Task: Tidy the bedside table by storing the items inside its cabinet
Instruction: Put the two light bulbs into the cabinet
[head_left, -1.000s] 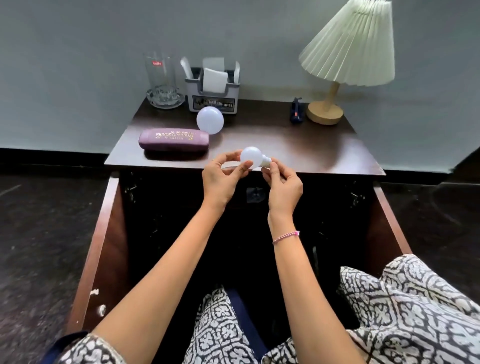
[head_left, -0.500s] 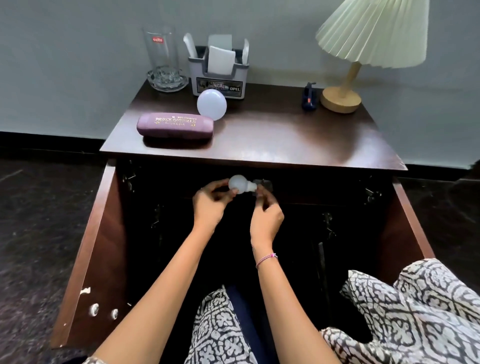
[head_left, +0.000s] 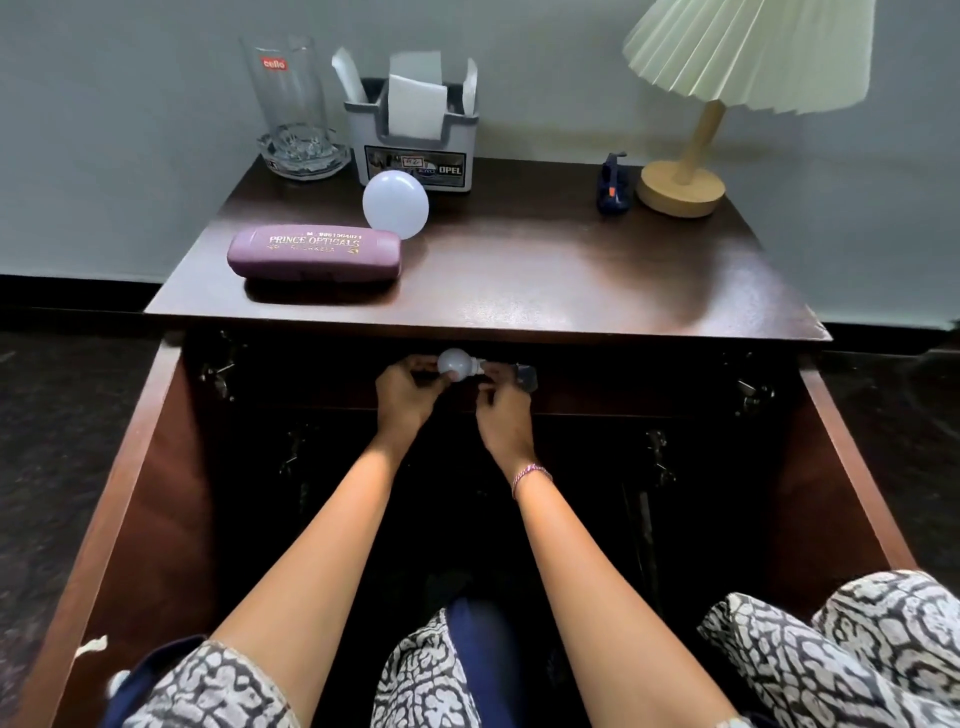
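Observation:
A small white bulb (head_left: 453, 362) lies sideways between both hands, just under the front edge of the dark wooden bedside table (head_left: 519, 291), at the mouth of the dark open cabinet (head_left: 571, 467). My left hand (head_left: 405, 397) grips its round end. My right hand (head_left: 503, 402) pinches its base. On the tabletop lie a purple glasses case (head_left: 314, 253) and a larger white bulb (head_left: 396, 204) behind it. The cabinet's inside is too dark to see.
Along the back stand a glass (head_left: 288, 98) in an ashtray (head_left: 304, 156), a grey holder with papers (head_left: 413, 137), a blue clip (head_left: 613, 182) and a lamp (head_left: 680, 187). Both cabinet doors, left (head_left: 124, 509) and right (head_left: 841, 478), are swung open. My knees are below.
Both hands have carried the small bulb down from above the table's front edge into the cabinet opening below it. The view has moved closer to the table.

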